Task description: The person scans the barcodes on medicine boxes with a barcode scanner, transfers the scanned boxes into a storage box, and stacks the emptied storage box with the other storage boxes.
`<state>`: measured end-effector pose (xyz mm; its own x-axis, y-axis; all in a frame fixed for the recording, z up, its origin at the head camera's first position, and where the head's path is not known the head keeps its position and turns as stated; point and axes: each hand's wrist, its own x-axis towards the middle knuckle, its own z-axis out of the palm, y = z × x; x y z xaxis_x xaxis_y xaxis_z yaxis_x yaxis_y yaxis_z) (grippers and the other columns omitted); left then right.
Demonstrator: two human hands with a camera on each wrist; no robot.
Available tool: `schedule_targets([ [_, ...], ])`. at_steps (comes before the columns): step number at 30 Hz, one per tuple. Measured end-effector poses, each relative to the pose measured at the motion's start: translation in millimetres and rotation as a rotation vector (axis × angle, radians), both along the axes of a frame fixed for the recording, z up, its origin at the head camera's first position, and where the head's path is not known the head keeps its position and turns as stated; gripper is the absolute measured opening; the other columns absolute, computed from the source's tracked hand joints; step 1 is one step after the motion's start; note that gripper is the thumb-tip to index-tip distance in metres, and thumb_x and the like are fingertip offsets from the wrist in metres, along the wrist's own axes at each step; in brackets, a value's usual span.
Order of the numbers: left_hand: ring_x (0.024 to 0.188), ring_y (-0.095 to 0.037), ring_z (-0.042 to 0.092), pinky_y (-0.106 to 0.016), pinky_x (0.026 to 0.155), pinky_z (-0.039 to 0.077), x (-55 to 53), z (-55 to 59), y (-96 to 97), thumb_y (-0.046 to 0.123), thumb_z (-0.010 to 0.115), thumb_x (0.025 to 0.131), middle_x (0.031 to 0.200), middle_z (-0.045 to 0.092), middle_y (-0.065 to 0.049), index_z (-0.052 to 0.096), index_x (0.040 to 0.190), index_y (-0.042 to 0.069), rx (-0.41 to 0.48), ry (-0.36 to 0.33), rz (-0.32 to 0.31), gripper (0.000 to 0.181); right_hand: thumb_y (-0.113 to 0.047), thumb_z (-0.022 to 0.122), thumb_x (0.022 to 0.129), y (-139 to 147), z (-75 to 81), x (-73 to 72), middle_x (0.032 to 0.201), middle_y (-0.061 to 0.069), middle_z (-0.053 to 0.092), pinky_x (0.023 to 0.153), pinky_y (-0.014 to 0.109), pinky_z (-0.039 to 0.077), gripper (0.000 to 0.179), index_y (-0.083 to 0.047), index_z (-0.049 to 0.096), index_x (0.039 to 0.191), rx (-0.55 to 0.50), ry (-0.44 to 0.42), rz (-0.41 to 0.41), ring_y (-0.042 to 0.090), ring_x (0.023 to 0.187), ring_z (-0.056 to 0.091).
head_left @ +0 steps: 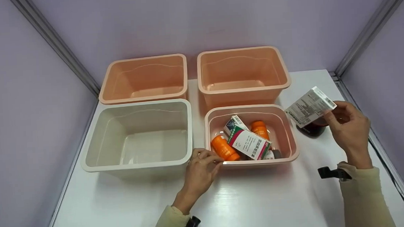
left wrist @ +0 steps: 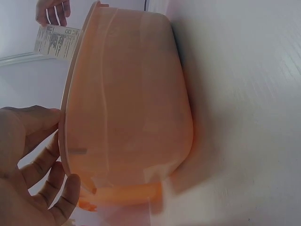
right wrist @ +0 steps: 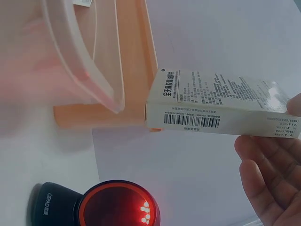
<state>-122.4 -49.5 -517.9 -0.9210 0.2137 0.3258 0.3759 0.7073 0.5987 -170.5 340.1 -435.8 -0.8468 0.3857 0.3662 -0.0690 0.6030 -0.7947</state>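
At near-left corner of pink bin (head_left: 260,162): pinching rim between thumb and fingers of left hand (head_left: 198,169); grip looks light, probably enough to steady, no need to squeeze harder. Inside pink bin: two orange bottles (head_left: 225,148), striped box (head_left: 249,142) lying tilted on top, smaller box (head_left: 235,122) partly under it, dark-capped bottle (head_left: 276,154) mostly hidden. Left of pink bin: pale grey bin (head_left: 190,135). Just right of pink bin, raised off tabletop (head_left: 262,200): white box (head_left: 307,109), pinched by one end in right hand (head_left: 349,130), thumb on broad face, fingers underneath. Corner of white box close to right rim of pink bin; touching or not, cannot tell. Barcode (right wrist: 192,120) on narrow side, uncovered. Under white box in head view, also right of pink bin: dark device (right wrist: 117,202), round face lit red, likely a scanner. Probable step: showing barcode to lit face. To do well: leave fingers at held end, off barcode; roll wrist until narrow side squares up to lit face; bring near without touching; hold level and still; avoid knocking rim of pink bin. Farthest, directly behind pink bin: peach bin (head_left: 244,98); behind and left: second peach bin (head_left: 143,78).
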Motion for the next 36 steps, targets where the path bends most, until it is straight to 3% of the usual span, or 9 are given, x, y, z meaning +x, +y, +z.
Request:
schedule_targets([
  [13, 0.109, -0.014, 0.052, -0.037, 0.093, 0.049, 1.4, 0.3, 0.2, 0.028, 0.077, 0.088, 0.097, 0.068, 0.008, 0.079, 0.096, 0.022, -0.01, -0.014, 0.006, 0.01, -0.024, 0.073, 0.09, 16.3, -9.7, 7.7, 0.083, -0.035, 0.056, 0.069, 0.006, 0.045, 0.036, -0.005, 0.068, 0.119, -0.002, -0.056, -0.067, -0.014, 0.075, 0.059],
  [28, 0.108, -0.013, 0.053, -0.038, 0.091, 0.049, 0.9, 0.1, 0.0, 0.027, 0.077, 0.088, 0.098, 0.07, 0.009, 0.079, 0.096, 0.023, 0.0, 0.006, 0.001, 0.01, -0.025, 0.072, 0.089, 28.4, -36.7, 8.6, 0.084, -0.034, 0.054, 0.068, 0.003, 0.042, 0.035, -0.004, 0.069, 0.117, 0.063, -0.11, -0.092, -0.02, 0.07, 0.052],
  [31, 0.108, -0.014, 0.053, -0.039, 0.091, 0.049, 0.9, 0.3, 0.1, 0.026, 0.077, 0.088, 0.098, 0.07, 0.009, 0.08, 0.096, 0.022, 0.004, 0.006, 0.0, 0.01, -0.025, 0.071, 0.089, 29.9, -41.1, 8.3, 0.089, -0.023, 0.062, 0.069, 0.003, 0.041, 0.035, -0.004, 0.069, 0.118, 0.07, -0.135, -0.1, -0.02, 0.071, 0.051],
  [36, 0.108, -0.014, 0.053, -0.039, 0.091, 0.049, 1.4, 1.2, 0.6, 0.026, 0.078, 0.087, 0.097, 0.07, 0.009, 0.08, 0.096, 0.022, 0.012, -0.008, 0.0, 0.01, -0.026, 0.068, 0.091, 32.3, -46.0, 8.1, 0.107, 0.007, 0.071, 0.069, 0.004, 0.04, 0.036, -0.006, 0.068, 0.121, 0.092, -0.183, -0.11, -0.021, 0.072, 0.048],
])
